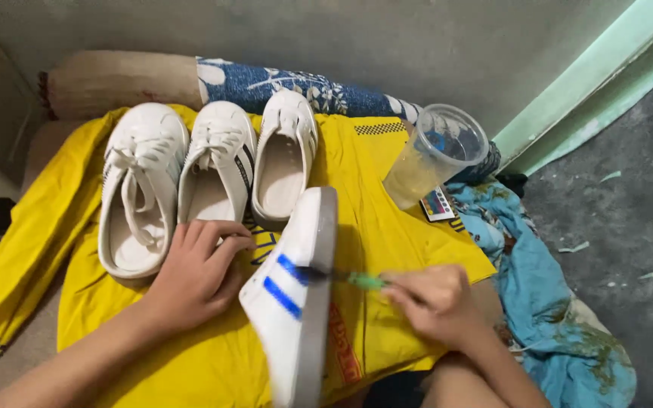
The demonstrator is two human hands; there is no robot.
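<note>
Sideways, the white blue-striped shoe (294, 298) rests under the left hand (198, 276); right hand (432, 298) pinches a green brush (364, 282).

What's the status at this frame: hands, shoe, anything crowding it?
Left hand steadies white blue-striped shoe, tilted on its side. Right hand holds green-handled brush against its side. Three white shoes close behind on yellow cloth; plastic cup clear.

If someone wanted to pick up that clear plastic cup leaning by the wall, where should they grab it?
Probably around the clear plastic cup's middle wall, from the open front-right side. It stands tilted, with its mouth toward the wall and yellowish liquid in the lower part, so a grip around the sides, then righting it, seems safest. Gripping the thin rim may buckle it.
</note>
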